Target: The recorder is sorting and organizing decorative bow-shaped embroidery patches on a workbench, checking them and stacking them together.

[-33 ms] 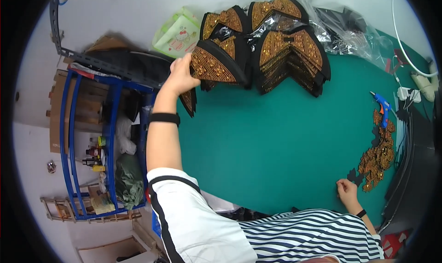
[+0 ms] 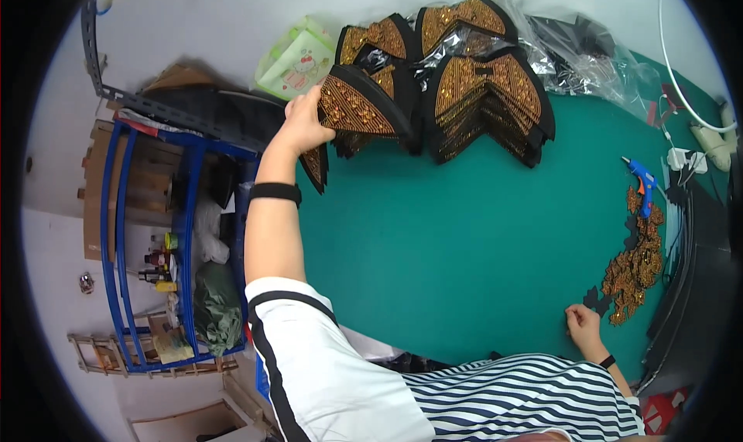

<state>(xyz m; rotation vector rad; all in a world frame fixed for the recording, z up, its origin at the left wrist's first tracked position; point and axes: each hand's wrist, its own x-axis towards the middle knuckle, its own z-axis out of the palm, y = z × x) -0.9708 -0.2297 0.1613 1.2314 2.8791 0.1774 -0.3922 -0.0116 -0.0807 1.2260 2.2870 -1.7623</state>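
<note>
At the counter's (image 2: 433,248) far left, the left hand (image 2: 303,123) pinches an orange-beaded black panel (image 2: 357,105) by its left edge, thumb in front. Right of it stands a panel stack (image 2: 489,101). The right hand's (image 2: 584,327) fingers curl together near black leaf-shaped pieces (image 2: 596,300); I cannot tell whether they hold anything.

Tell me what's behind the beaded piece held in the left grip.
Behind the beaded piece, parts of other black-edged, gold-patterned pieces show above and below it. What lies directly behind its middle is covered.
</note>
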